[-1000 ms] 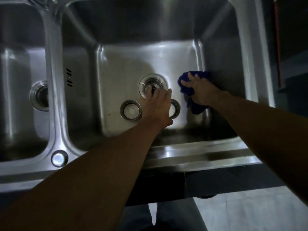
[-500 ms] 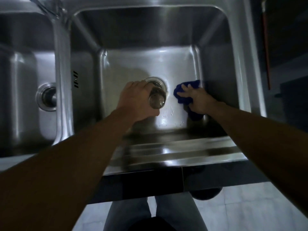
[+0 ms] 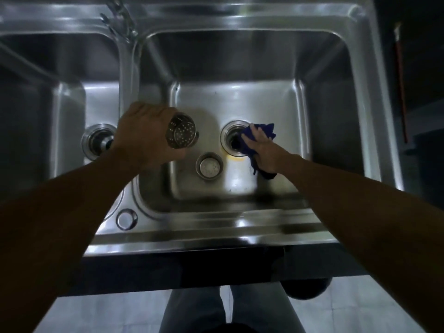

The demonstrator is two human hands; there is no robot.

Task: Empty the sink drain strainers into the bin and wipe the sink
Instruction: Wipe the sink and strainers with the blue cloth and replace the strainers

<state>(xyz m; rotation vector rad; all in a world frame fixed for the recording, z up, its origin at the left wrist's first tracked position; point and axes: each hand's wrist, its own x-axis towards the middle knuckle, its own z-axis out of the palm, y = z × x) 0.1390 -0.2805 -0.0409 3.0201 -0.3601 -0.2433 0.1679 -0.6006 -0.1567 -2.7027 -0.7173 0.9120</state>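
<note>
My left hand [image 3: 146,135] grips a perforated metal drain strainer [image 3: 181,133], lifted above the left side of the right basin [image 3: 319,140] with its holed bottom turned towards me. My right hand [image 3: 263,150] presses a dark blue cloth [image 3: 260,132] against the right rim of the open drain hole [image 3: 234,138] in the basin floor. A second strainer [image 3: 209,165] lies on the basin floor just in front of the drain. The left basin's drain [image 3: 98,140] is partly hidden behind my left wrist.
The steel double sink has a tap [image 3: 120,18] at the back on the divider and a round plug hole cap [image 3: 126,219] on the front ledge. A red-handled tool [image 3: 400,87] hangs at the far right. My legs and pale floor tiles [image 3: 108,313] show below the counter edge.
My left hand lifted the strainer out of the right drain and carried it up and to the left. My right hand slid the cloth left onto the drain rim.
</note>
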